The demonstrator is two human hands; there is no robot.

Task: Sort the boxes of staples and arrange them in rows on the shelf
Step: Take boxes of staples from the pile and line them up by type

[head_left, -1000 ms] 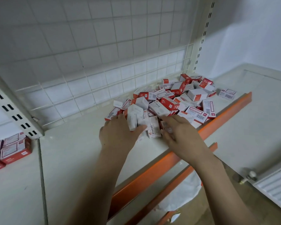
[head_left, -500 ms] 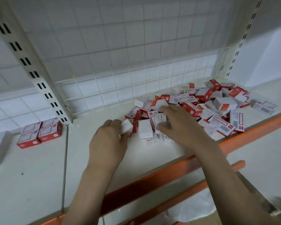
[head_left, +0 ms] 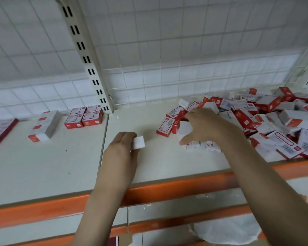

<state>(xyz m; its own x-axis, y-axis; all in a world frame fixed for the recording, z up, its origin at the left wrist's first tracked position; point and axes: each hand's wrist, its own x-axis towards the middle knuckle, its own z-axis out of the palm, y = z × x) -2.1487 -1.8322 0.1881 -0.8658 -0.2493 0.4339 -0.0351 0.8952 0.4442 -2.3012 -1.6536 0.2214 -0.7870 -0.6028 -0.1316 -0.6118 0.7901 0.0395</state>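
Observation:
A jumbled pile of red and white staple boxes [head_left: 267,121] covers the right part of the cream shelf [head_left: 158,162]. My left hand [head_left: 121,150] hovers over the shelf left of the pile and pinches a small white box [head_left: 138,142]. At the pile's left edge my right hand [head_left: 208,126] arches over a white box [head_left: 185,129], thumb and fingers around it. Two white boxes [head_left: 194,146] lie just below that hand. On the left shelf section, red boxes [head_left: 84,117] stand in a tidy block beside a row of white boxes [head_left: 45,126].
A slotted upright post [head_left: 91,68] divides the two shelf sections in front of a wire grid back [head_left: 185,59]. An orange rail [head_left: 167,190] edges the shelf front. A flat red pack [head_left: 0,131] lies at far left. White plastic [head_left: 226,231] shows below right.
My view has swung left, bringing the sorted boxes into sight. My left hand has moved left, away from the pile, with a white box. My right hand stays at the pile's left edge.

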